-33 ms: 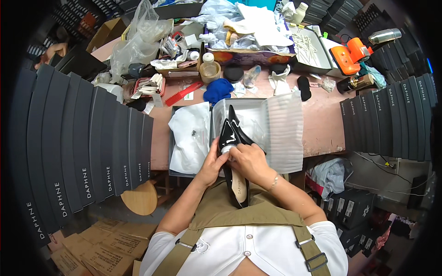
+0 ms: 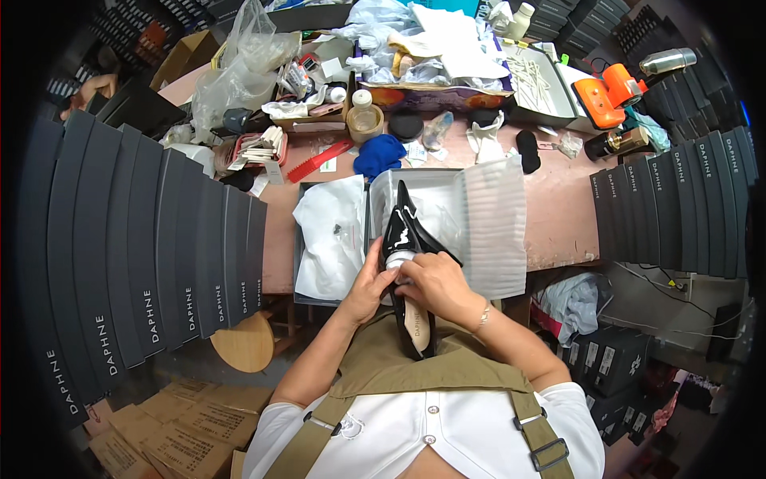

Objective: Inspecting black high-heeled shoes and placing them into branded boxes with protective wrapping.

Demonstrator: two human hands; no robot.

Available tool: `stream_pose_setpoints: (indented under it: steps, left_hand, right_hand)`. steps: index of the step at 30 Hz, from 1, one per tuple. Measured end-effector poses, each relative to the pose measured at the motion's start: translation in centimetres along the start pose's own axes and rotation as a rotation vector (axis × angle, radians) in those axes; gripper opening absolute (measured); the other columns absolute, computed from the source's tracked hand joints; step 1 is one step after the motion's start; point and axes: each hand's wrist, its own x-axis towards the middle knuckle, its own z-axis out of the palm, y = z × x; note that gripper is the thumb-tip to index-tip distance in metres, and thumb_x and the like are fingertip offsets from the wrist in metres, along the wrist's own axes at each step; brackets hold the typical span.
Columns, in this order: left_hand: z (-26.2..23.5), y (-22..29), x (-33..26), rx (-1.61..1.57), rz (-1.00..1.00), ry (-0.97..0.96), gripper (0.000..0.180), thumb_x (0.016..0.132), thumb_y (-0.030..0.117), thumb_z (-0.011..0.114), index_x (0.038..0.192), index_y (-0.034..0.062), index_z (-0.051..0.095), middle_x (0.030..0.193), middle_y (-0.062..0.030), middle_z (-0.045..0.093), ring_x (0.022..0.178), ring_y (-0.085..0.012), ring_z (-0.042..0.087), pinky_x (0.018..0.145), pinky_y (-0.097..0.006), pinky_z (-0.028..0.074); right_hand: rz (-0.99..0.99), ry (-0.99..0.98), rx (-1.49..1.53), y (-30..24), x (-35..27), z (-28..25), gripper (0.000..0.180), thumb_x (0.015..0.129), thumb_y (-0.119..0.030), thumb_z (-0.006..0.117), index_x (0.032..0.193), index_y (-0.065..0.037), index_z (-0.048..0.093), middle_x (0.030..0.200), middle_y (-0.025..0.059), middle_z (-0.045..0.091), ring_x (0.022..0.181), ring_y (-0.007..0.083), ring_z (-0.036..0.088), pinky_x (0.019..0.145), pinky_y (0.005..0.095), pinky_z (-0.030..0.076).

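My left hand is wrapped round the side of a pointed black patent shoe, its toe pointing away from me and its heel end near my apron. A wad of white stuffing shows in the shoe's opening, and the bent fingers of my right hand press on it. Just beyond lies a second black pointed shoe, partly hidden, in an open shoebox. Ribbed white wrapping hangs over the box's right side. White tissue paper covers the tray to the left.
Tall stacks of dark shoeboxes stand at left and right. Behind the box lie a red brush, a blue cloth and a round black tin. An orange tape dispenser sits farther back. A wooden stool stands below, left.
My right hand has shifted slightly, and a bit more of the white stuffing shows. The shoe's heel end has moved a little to the right. My left hand keeps its grip.
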Motion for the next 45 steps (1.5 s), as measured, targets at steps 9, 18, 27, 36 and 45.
stream_pose_setpoints:
  steps: [9,18,27,36,45]
  left_hand:
    - [0.6,-0.7,-0.9,-0.145,-0.030,0.077,0.070,0.088,0.003,0.043,0.148,0.0022,0.008,0.142,-0.0103,0.032,0.124,-0.0164,0.038,0.103,-0.028,0.032]
    - [3.3,-1.0,-0.1,-0.084,0.077,0.175,0.069,0.089,0.012,0.048,0.147,0.0021,0.011,0.140,-0.0125,0.032,0.128,-0.0196,0.034,0.107,-0.032,0.027]
    - [0.0,0.5,0.5,-0.706,-0.377,0.093,0.033,0.097,0.022,0.043,0.112,-0.0047,0.056,0.089,-0.0130,0.066,0.077,-0.0187,0.066,0.072,-0.030,0.056]
    - [-1.1,-0.2,0.4,-0.739,-0.439,0.016,0.033,0.097,0.022,0.047,0.108,-0.0084,0.055,0.082,-0.0128,0.065,0.069,-0.0187,0.066,0.063,-0.026,0.056]
    - [-1.6,0.2,0.6,-0.642,-0.443,0.011,0.030,0.097,0.025,0.048,0.108,-0.0016,0.055,0.086,-0.0111,0.064,0.067,-0.0169,0.065,0.062,-0.025,0.056]
  right_hand:
    - [0.191,0.100,0.180,1.3,0.2,0.0,0.074,0.066,-0.016,0.079,0.130,-0.005,0.043,0.104,0.0189,0.058,0.103,0.0367,0.054,0.084,0.0406,0.044]
    - [0.315,0.155,0.245,3.4,2.4,0.5,0.062,0.072,-0.016,0.070,0.127,-0.003,0.046,0.102,0.0212,0.062,0.088,0.0393,0.062,0.076,0.0427,0.050]
    - [0.287,0.018,0.798,4.0,-1.6,-0.8,0.062,0.079,-0.017,0.074,0.132,-0.003,0.045,0.126,0.0139,0.049,0.101,0.0223,0.058,0.080,0.0316,0.051]
    - [0.190,0.029,0.732,0.6,-3.1,-0.4,0.025,0.079,-0.006,0.072,0.101,-0.001,0.063,0.095,0.0087,0.062,0.084,0.0175,0.061,0.072,0.0273,0.051]
    - [0.154,0.025,0.694,0.3,-2.8,-0.1,0.020,0.078,-0.008,0.072,0.094,-0.002,0.062,0.089,0.0081,0.063,0.083,0.0229,0.061,0.073,0.0331,0.049]
